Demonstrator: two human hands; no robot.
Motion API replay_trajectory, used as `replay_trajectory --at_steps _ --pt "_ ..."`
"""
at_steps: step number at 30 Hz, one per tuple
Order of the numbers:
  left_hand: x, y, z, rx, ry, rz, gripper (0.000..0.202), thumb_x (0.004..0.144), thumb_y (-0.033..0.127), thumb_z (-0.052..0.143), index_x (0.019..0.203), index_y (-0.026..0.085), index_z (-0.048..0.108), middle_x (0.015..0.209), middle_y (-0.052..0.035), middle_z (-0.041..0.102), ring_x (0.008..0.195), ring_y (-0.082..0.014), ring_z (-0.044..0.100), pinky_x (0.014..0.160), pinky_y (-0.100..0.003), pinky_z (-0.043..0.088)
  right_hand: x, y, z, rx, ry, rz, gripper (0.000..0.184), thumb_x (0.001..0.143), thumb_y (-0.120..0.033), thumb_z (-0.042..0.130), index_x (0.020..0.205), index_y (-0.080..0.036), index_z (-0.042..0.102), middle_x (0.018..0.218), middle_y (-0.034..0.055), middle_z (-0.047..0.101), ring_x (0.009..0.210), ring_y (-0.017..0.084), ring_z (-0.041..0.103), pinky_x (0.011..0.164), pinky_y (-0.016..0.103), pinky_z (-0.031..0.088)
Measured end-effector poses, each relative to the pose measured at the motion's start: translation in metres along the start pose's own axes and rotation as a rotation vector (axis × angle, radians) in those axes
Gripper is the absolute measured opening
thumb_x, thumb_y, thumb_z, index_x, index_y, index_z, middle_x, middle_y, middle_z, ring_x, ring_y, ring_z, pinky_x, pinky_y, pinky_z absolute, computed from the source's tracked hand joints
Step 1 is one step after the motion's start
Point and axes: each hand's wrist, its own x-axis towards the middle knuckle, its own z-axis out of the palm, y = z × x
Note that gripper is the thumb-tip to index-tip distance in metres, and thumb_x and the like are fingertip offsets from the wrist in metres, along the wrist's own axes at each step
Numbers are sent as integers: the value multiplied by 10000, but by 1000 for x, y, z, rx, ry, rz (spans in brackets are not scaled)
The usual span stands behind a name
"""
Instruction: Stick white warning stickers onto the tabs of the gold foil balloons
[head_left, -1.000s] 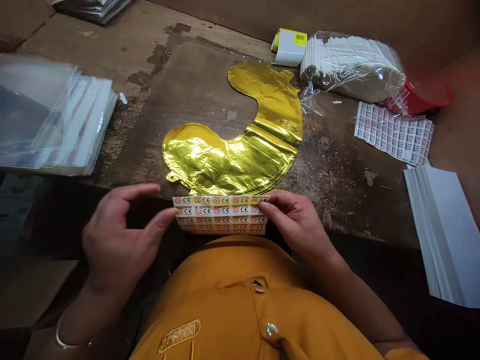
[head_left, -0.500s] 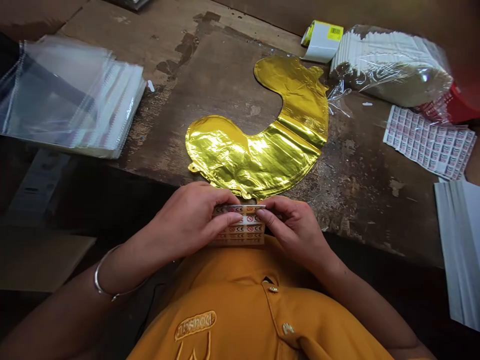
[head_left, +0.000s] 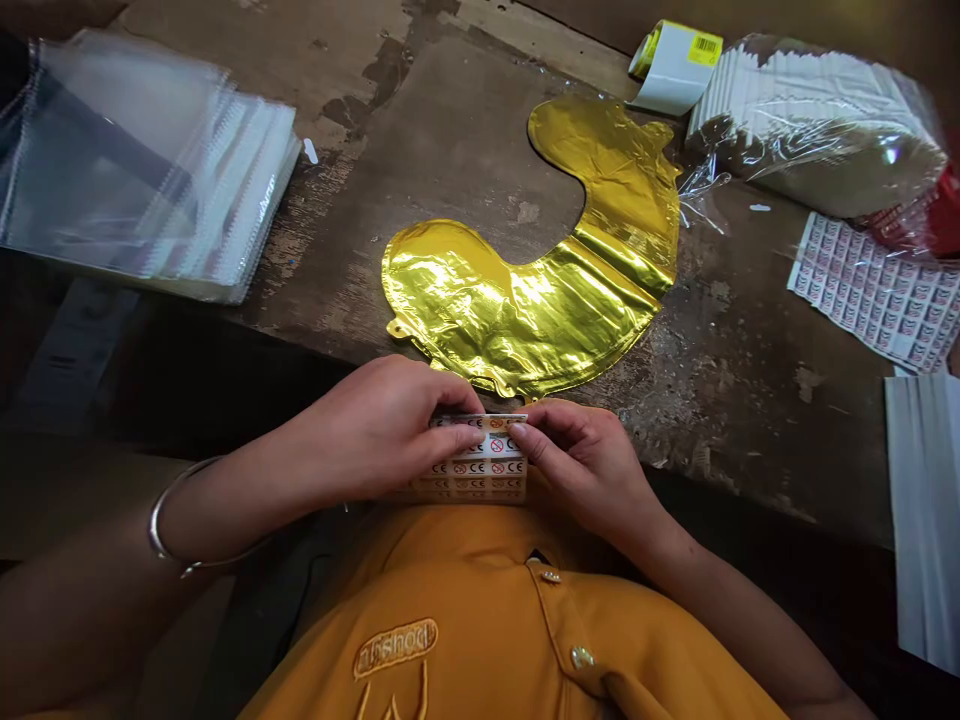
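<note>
1. Pale, rectangular sticker sheet [head_left: 487, 468] with rows of CE marks and red prohibition symbols: held upright near the wearer's orange shirt [head_left: 465, 590], at the near edge of a worn brown wooden surface [head_left: 457, 150].
2. Left hand [head_left: 386, 425], silver bangle [head_left: 155, 525] at the wrist: grip closed, thumb across the front of the sheet, index finger curled behind its upper edge.
3. Right hand [head_left: 589, 455]: grip pinched shut on the sheet's upper right corner, thumb in front.
4. Crescent-shaped, shiny gold foil piece [head_left: 517, 320]: lying creased on the surface, just beyond the hands, its tabbed edge towards them.
5. Stack of clear plastic sleeves [head_left: 135, 170]: to the left, well apart from the foil.
6. Risks, as judged: opposed pulling could crease or tear the sheet; a sticker lifted at a corner could fold onto itself or cling to a thumb; a forward nudge of the knuckles could shift the loose foil.
7. Obscured: the sheet's left part, behind the left hand; most fingers of both hands; whether any sticker is lifted, impossible to tell. Cut off at the right frame edge: red container [head_left: 946, 215] and white paper stack [head_left: 926, 510].
</note>
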Motion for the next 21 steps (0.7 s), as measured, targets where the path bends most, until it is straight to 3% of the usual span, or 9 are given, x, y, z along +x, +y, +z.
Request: replay_trajectory --at_steps 3,6,10,13,17,21 --pt "3 2 0 -20 -1 29 170 835 326 566 840 237 711 746 44 694 659 -121 602 581 -220 398 0 1 1 -38 3 -56 129 877 -219 575 808 -171 672 732 -8 698 649 100 621 609 191 465" --pt "4 2 2 -179 -20 -29 166 818 315 579 794 203 698 723 34 683 650 -118 592 573 -211 414 -1 1 -4 -134 -18 -105 100 885 -210 572 868 -188 667 762 -14 697 663 97 625 619 195 476" --pt "1 3 5 -473 -131 -190 179 798 331 601 780 173 683 685 25 661 590 -110 562 511 -197 413 3 -4 -15 -421 162 -329 210 837 -248 651 1029 -163 650 953 74 656 886 176 610 762 292 505" --pt "1 3 6 -565 -156 -243 158 775 304 624 754 156 676 662 23 646 567 -98 543 499 -187 401 11 -11 -18 -554 122 -492 161 838 -229 649 983 -163 674 905 82 635 863 188 569 752 325 497" --pt "2 1 7 -618 -146 -242 129 763 267 632 731 147 667 650 26 637 564 -85 533 510 -179 399 16 -14 -14 -589 81 -563 55 831 -173 653 875 -169 686 793 55 654 754 164 524 675 309 476" --pt "3 -1 6 -646 -151 -236 123 760 256 634 716 144 658 639 29 628 555 -79 524 502 -175 390 14 -9 -10 -649 107 -651 70 818 -148 660 878 -183 667 806 40 684 749 164 519 683 329 463"
